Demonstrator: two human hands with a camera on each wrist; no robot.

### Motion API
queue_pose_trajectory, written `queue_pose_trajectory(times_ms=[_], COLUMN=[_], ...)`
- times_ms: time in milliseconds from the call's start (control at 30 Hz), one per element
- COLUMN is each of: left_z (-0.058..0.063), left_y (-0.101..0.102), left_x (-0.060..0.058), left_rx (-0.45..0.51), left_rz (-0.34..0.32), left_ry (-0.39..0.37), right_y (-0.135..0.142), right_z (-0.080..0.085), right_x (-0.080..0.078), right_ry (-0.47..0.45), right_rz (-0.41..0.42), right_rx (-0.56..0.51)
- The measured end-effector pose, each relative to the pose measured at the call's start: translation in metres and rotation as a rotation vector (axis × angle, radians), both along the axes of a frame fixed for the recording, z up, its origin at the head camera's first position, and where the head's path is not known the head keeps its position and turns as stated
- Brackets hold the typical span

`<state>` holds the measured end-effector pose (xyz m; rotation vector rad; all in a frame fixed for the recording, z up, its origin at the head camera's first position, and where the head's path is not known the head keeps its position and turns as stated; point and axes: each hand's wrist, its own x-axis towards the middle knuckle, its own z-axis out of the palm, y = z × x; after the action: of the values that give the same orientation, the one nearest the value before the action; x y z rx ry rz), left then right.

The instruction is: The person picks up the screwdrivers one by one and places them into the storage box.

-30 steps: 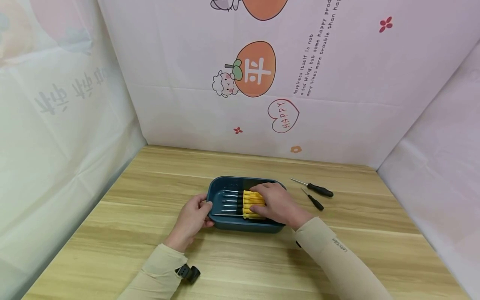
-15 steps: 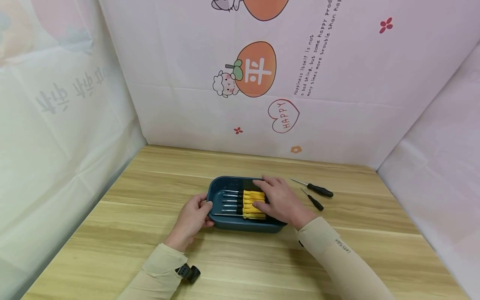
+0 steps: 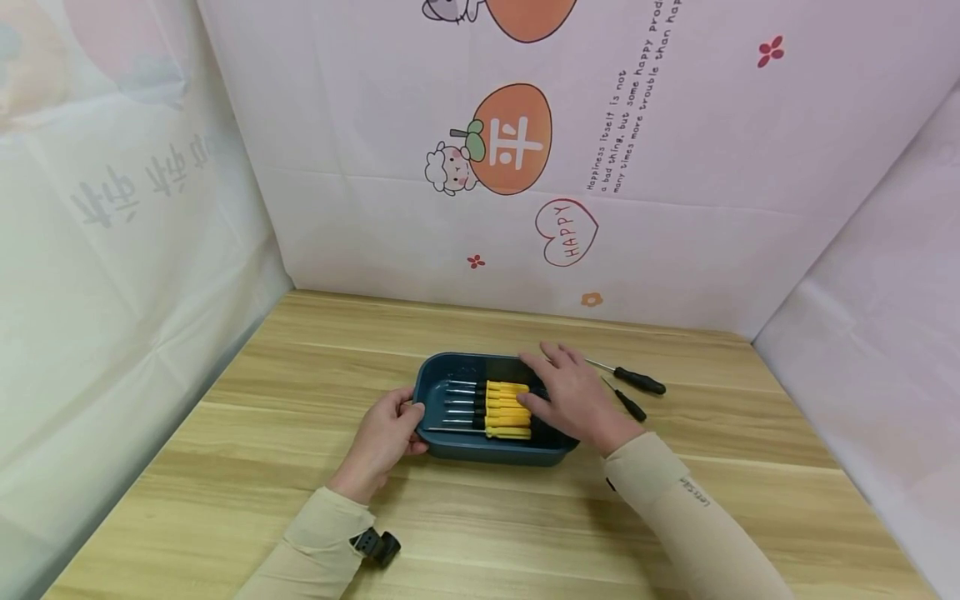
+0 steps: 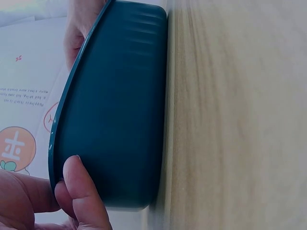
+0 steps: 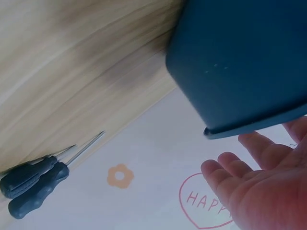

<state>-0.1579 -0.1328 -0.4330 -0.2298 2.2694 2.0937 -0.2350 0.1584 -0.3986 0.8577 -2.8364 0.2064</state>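
A dark teal plastic box stands on the table in the head view. Inside it lie several screwdrivers with yellow handles, side by side, their shafts pointing left. My left hand grips the box's left end, thumb over the rim and fingers beneath it outside, as the left wrist view shows. Above the box's right end, my right hand has its fingers spread and nothing in them. In the right wrist view those fingers are by the rim; whether they touch it I cannot tell.
Two black-handled screwdrivers, a larger one and a smaller one, lie on the wooden table just right of my right hand. A printed white cloth hangs behind the table and along both sides.
My right hand has come off the yellow handles and moved to the right and slightly up, its fingers spreading. The left hand, box and screwdrivers stay in place.
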Motion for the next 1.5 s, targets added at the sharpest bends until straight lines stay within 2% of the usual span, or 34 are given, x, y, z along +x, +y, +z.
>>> queue_pose_trajectory(times_ms=[567,1100,1500], left_z=[-0.001,-0.002,-0.001], left_y=[0.000,0.000,-0.001], left_x=[0.000,-0.002,-0.001], left_rx=[-0.006,0.009,0.010], left_rz=[-0.005,0.001,-0.002], left_ry=[0.007,-0.005,-0.002], right_y=[0.029,0.048,0.063], right_z=[-0.001,0.005,0.002], right_x=[-0.013,-0.023,-0.030], right_ry=[-0.005,-0.050,-0.063], right_rz=[-0.073,-0.164,-0.203], right_rx=[-0.022,0.019,-0.016])
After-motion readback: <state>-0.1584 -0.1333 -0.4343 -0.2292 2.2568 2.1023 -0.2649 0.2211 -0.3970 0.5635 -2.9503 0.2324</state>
